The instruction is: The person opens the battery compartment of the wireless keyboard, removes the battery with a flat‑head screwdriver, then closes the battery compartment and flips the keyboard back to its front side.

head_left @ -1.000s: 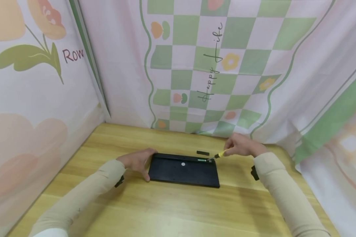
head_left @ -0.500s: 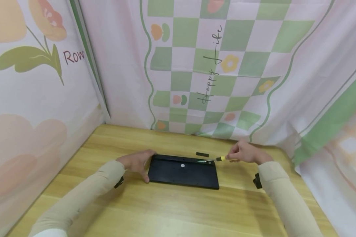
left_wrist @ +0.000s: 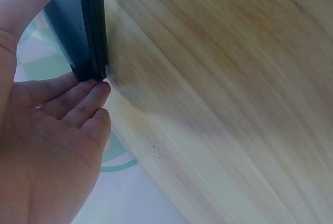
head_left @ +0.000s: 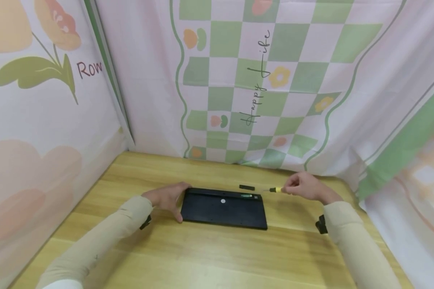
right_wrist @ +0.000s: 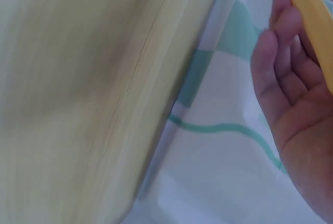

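Observation:
A black keyboard (head_left: 220, 214) lies face down on the table, a round white sticker on its back. Near its far right corner, a green battery (head_left: 246, 196) shows in the uncovered slot. My left hand (head_left: 167, 198) holds the keyboard's left end, thumb at the near corner and fingers at the far one. The left wrist view shows fingertips against the keyboard's corner (left_wrist: 92, 37). My right hand (head_left: 304, 186) grips a screwdriver (head_left: 276, 190) by its yellow handle (right_wrist: 312, 24). Its thin shaft points left, the tip just beyond the keyboard's far right corner.
A small black battery cover (head_left: 247, 187) lies on the wooden table (head_left: 202, 257) behind the keyboard. Printed curtains (head_left: 231, 80) hang along the table's back edge, and another stands on the left (head_left: 39, 120).
The screwdriver tip has left the battery slot, and my right hand has drawn it to the right, slightly away from the keyboard. My left hand and the keyboard stay nearly still.

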A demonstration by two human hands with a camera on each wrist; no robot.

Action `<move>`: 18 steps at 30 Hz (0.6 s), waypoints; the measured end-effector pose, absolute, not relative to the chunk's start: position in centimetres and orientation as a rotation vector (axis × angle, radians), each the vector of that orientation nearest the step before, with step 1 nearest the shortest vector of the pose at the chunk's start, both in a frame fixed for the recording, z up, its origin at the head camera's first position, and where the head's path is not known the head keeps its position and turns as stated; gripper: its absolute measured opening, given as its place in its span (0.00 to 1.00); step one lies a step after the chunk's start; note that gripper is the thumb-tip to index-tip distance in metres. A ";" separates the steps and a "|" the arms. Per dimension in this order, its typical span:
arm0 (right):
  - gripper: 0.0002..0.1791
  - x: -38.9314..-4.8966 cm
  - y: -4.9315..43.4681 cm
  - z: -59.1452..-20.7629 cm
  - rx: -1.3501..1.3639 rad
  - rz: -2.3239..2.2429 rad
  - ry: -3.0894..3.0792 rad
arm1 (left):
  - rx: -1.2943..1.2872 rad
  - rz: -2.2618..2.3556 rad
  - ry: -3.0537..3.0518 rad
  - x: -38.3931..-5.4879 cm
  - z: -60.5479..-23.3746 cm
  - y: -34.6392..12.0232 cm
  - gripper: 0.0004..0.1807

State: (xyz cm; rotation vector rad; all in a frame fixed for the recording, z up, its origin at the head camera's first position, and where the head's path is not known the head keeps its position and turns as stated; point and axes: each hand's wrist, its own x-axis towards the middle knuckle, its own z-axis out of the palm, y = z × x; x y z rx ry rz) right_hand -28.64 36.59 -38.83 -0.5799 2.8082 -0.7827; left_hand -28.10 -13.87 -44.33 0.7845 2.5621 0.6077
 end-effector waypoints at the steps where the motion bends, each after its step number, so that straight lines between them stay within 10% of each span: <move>1: 0.11 -28.5 36.9 -38.8 -0.579 -0.775 2.846 | 0.785 0.611 2.562 -28.1 -44.3 -13.8 0.70; 18: 0.08 -25.8 42.7 -42.8 -0.430 -0.719 3.165 | 0.781 0.619 2.558 -27.8 -44.0 -13.9 0.69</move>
